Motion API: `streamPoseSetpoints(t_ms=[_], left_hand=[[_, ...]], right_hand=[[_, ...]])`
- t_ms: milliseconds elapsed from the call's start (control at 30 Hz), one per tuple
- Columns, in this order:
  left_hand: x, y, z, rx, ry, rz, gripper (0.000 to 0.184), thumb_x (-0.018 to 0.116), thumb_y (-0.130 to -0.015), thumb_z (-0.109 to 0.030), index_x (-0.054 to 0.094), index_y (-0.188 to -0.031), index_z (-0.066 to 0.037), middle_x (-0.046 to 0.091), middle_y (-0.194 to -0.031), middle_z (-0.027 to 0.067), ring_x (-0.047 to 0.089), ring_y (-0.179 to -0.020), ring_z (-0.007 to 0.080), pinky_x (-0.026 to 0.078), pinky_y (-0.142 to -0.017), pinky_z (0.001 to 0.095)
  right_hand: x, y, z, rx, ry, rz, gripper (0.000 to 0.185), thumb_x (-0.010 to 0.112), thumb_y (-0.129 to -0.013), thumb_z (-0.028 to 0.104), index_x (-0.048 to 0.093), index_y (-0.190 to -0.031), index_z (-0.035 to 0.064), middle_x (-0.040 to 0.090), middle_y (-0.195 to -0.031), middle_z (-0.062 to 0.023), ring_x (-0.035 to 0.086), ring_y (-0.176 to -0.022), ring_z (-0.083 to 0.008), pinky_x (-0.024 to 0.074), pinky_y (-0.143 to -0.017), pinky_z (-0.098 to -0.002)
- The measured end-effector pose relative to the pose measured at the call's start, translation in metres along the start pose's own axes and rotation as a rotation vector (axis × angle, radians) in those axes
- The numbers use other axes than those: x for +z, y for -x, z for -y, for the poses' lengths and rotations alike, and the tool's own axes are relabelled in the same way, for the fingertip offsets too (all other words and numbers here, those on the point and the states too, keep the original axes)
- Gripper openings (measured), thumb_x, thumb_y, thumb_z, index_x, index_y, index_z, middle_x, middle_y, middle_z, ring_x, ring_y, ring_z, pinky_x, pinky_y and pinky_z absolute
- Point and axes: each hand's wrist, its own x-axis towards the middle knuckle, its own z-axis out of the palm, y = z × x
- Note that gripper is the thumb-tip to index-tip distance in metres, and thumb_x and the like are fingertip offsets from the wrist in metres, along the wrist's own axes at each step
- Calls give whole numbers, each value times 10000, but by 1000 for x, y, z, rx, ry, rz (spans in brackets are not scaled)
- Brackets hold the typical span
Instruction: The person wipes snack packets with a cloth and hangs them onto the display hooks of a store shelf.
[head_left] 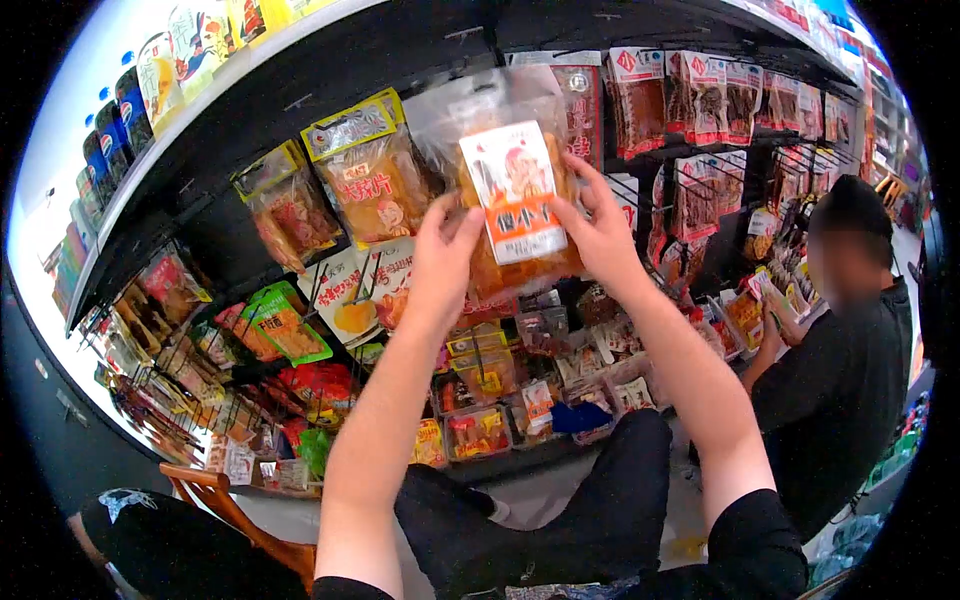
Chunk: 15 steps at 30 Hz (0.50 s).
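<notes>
Clear snack bag (520, 272) held up in both hands, in front of the rack (265, 118), near the middle of its upper edge. Bag stands nearly upright, leaning slightly; amber-coloured food inside, white-and-orange label (513, 190) facing the wearer. Whether the bag's back meets the hung stock behind it: cannot tell.

Left hand (445, 250) grips the bag's left side, thumb in front by the label; its fingers are partly hidden behind the plastic. Right hand (598, 228) grips the opposite side, fingers bent around the edge, thumb lying on the label's right part. Both sets of fingers narrowed onto the bag.

Just left of the bag, a yellow-topped bag (372, 185) hangs on the rack; a second yellow-headed packet (288, 205) hangs beside it, further left. Lower, toward the rack's left end, a green packet (288, 322). Toward the upper right corner, red-and-white packets (638, 105) in a row. Along the bottom edge, clear bins (478, 432) of small packs, a dark blue item (582, 417) on top. Dark bottles (132, 105) on the white top shelf (235, 75), left end.

Right: another person (835, 400) in black, holding an orange-yellow packet (744, 316). Lower left: wooden chair (208, 480).
</notes>
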Motion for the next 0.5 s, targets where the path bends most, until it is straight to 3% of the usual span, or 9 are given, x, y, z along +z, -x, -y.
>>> streamPoseSetpoints(t_ms=[233,333,500], left_hand=[[-4,-50,-8,8,66,32,404,532,-938,-163,391,-1253,48,568,-1133,172,560,-1028,186,473,-859,306],[0,-51,-13,19,56,-7,386,536,-936,-163,406,-1236,42,578,-1114,164,566,-1018,183,474,-856,303],[-4,-62,-9,2,87,48,371,542,-933,-164,425,-1222,37,579,-1114,158,573,-1003,180,475,-849,298]], right_hand=[[4,-55,-14,33,-129,43,551,617,-882,170,365,-1353,36,518,-1244,-148,510,-1117,-177,413,-926,-297],[5,-63,-20,-35,-2,-5,550,616,-883,166,363,-1352,31,549,-1201,-147,533,-1078,-172,426,-906,-291],[6,-67,-22,-22,-78,-11,542,614,-884,165,369,-1347,26,590,-1131,-137,561,-1014,-161,443,-878,-286]])
